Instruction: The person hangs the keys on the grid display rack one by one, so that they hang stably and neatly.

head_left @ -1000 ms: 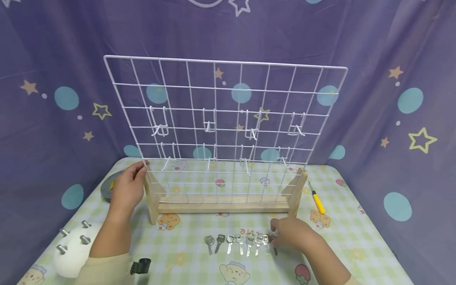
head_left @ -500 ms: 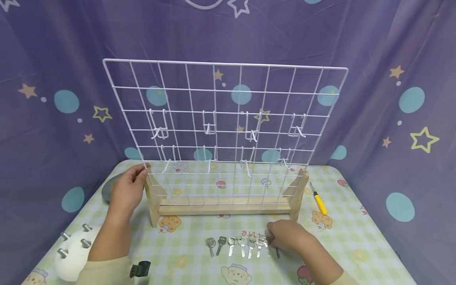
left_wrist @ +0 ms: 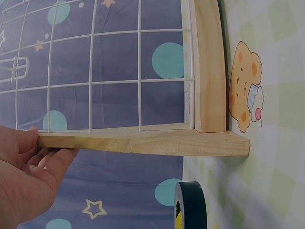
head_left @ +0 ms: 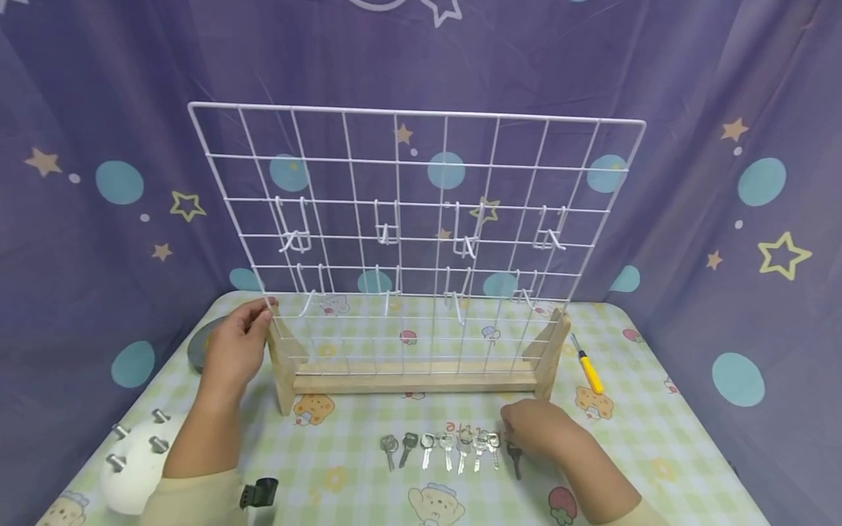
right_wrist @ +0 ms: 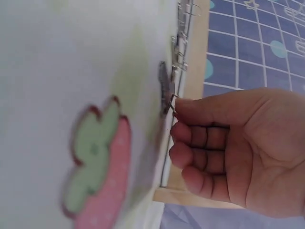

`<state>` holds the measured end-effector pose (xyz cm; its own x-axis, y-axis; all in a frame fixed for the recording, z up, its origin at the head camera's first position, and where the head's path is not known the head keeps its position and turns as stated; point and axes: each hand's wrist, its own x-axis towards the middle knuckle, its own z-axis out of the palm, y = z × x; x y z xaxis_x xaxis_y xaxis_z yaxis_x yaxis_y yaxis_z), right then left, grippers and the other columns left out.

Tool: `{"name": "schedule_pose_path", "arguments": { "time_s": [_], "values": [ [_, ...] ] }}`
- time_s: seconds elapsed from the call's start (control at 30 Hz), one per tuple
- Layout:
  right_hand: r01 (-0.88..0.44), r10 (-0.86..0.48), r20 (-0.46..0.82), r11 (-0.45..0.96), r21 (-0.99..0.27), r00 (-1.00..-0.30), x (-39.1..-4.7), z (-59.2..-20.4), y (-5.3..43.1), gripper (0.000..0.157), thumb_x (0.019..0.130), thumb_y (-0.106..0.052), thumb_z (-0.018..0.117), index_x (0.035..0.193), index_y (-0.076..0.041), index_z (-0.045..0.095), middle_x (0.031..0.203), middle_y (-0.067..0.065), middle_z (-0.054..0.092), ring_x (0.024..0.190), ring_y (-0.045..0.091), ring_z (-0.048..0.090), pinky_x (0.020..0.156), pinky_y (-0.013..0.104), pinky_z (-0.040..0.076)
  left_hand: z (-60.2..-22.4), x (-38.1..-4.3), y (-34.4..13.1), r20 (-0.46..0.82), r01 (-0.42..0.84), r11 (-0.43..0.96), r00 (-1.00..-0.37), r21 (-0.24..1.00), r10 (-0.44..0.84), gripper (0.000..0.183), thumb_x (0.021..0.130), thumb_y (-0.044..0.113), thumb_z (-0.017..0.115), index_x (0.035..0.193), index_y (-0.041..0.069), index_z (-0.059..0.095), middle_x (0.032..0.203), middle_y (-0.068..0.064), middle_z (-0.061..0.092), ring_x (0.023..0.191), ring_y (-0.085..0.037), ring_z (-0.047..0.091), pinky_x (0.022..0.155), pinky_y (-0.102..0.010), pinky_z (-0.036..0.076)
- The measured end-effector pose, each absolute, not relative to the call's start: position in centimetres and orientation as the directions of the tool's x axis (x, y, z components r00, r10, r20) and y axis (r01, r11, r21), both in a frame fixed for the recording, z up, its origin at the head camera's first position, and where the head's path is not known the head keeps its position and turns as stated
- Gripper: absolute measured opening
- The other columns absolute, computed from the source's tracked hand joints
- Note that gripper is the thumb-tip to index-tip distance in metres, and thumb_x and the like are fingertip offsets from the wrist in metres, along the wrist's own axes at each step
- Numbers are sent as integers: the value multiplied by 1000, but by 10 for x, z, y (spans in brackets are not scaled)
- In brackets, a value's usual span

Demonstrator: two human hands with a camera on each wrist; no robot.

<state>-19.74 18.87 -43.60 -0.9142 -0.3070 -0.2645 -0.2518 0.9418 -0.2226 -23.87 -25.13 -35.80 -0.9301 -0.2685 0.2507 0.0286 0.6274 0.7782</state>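
Note:
My left hand (head_left: 238,347) holds the top of the left wooden upright (head_left: 283,372) of a stand. In the left wrist view its fingertips are on the upright's end, thumb on one side. The stand carries a white wire grid (head_left: 421,115) with several white hooks (head_left: 465,247). Below it, my right hand (head_left: 542,431) is at the right end of a row of keys (head_left: 463,456). Thumb and forefinger pinch the small ring of a dark key (head_left: 515,464); the right wrist view shows this key (right_wrist: 164,88) beside the fingertips. Whether the key touches the table is unclear.
A yellow-handled screwdriver (head_left: 590,374) lies right of the stand. Behind my left hand is a grey round roll (head_left: 199,349). At front left sits a white rounded object (head_left: 131,482) with several metal bolts. A patterned cloth (head_left: 342,431) covers the table; a purple curtain (head_left: 526,58) surrounds it.
My right hand shifted slightly left, then back right. The dark key it pinches now shows more fully and stands farther from the row. My left hand has stayed on the stand.

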Motion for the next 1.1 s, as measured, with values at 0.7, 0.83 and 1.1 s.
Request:
{"name": "schedule_pose_path", "arguments": {
  "time_s": [0.7,0.83,1.1],
  "values": [
    [-387,-391,110,755,-530,-914,-198,-386,218,6,97,-25,63,92,-28,61,116,-8,67,103,16,66,83,35,56,-358,-240,-252,233,23,615,-936,788,-264,46,105,40,40,142,16,53,138,-7,59,117,-16,54,78,-9,43],
    [-367,-375,114,719,-590,-920,-195,-373,221,7,99,-31,60,98,-26,64,106,-9,70,93,14,66,72,29,55,-358,-240,-251,248,34,622,-933,782,-261,45,105,39,40,141,15,54,137,-8,60,116,-15,55,78,-9,43],
    [-445,-373,245,718,-535,-895,-194,-349,227,11,99,-38,59,97,-28,63,90,-16,66,81,4,60,66,25,50,-359,-240,-251,255,41,620,-931,784,-262,45,105,39,41,140,15,55,136,-7,60,113,-11,55,78,-9,42]
  ]
}}
